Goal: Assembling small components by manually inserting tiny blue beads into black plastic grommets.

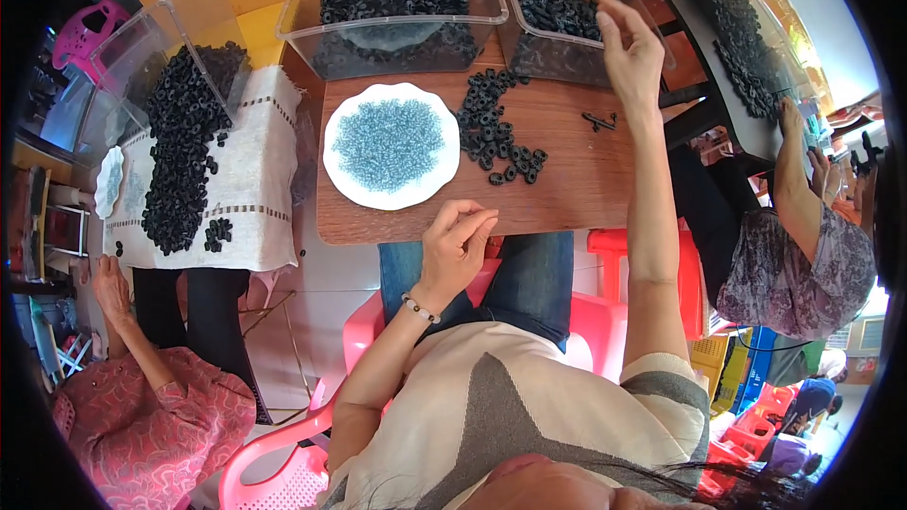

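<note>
My left hand (456,244) is at the table's front edge, thumb and fingers pinched together. Whatever is between its fingertips is too small or hidden to make out. My right hand (633,49) reaches up to the right rim of a clear plastic bin (557,47) holding small black parts. Its thumb and fingers are bent together, and I cannot see what they hold. Between the hands lies a loose pile of small black ring-like parts (487,118). A white scalloped plate (337,175) heaped with tiny clear blue-grey pieces (392,144) stands left of the pile.
A larger clear bin (392,38) of black parts stands behind the plate. A few thin black pins (600,121) lie on the brown table (567,208). On the left, a person's hand (111,288) is by a cloth-covered table (265,161); another person works at right.
</note>
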